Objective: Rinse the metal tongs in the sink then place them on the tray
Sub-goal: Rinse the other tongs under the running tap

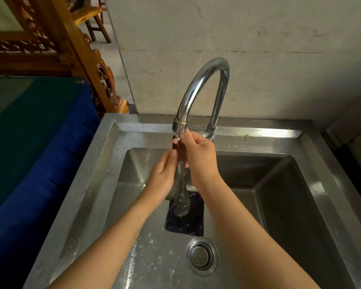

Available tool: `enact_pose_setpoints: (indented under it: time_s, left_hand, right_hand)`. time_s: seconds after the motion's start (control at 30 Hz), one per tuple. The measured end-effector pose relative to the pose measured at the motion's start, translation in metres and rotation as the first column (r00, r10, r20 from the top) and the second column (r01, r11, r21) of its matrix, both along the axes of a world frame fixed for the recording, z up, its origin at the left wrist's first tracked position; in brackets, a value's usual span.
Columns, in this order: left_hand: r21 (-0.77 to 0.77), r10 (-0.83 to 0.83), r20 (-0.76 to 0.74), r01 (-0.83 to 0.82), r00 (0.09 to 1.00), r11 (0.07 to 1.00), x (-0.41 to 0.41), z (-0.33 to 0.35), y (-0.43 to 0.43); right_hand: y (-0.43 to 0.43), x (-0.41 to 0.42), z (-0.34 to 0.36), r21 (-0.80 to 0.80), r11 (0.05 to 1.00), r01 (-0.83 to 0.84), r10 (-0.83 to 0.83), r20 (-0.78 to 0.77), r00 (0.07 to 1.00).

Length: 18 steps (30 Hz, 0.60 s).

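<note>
The metal tongs (181,197) hang upright under the faucet spout (180,125), hinge end up and spoon-shaped tips down, over the steel sink (279,184). Water runs down along them. My right hand (198,157) grips the upper part just below the spout. My left hand (163,176) is against the left side of the tongs at mid-length, fingers curved along them; how firmly it holds is unclear. No tray is in view.
A dark blue cloth (186,217) lies on the sink floor under the tongs' tips. The drain strainer (202,255) is in front of it. A blue and green covered surface (29,142) lies left of the sink; a wall stands behind.
</note>
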<state>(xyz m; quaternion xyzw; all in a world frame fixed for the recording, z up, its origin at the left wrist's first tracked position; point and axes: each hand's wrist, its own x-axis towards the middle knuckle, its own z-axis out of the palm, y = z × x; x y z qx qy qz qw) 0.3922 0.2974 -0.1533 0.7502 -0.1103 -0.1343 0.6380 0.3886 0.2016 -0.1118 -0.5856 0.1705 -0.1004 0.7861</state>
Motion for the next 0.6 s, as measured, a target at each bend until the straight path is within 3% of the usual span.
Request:
enact_pose_setpoints:
  time_s: [0.2,0.37,0.6]
  left_hand:
    - [-0.094,0.130,-0.112,-0.141,0.985,0.986,0.013,-0.007,-0.013]
    - [-0.170,0.046,-0.258,-0.092,0.965,0.981,0.015,0.000,-0.012]
    - [-0.100,0.031,0.004,-0.031,1.000,0.994,-0.011,-0.014,0.001]
  right_hand:
    - [-0.002,0.005,-0.013,-0.140,0.986,-0.093,0.100,0.043,0.994]
    - [-0.007,0.006,-0.020,-0.316,0.944,-0.092,0.109,0.036,0.993]
    - [-0.014,0.022,-0.021,-0.241,0.969,-0.051,0.023,-0.114,0.993]
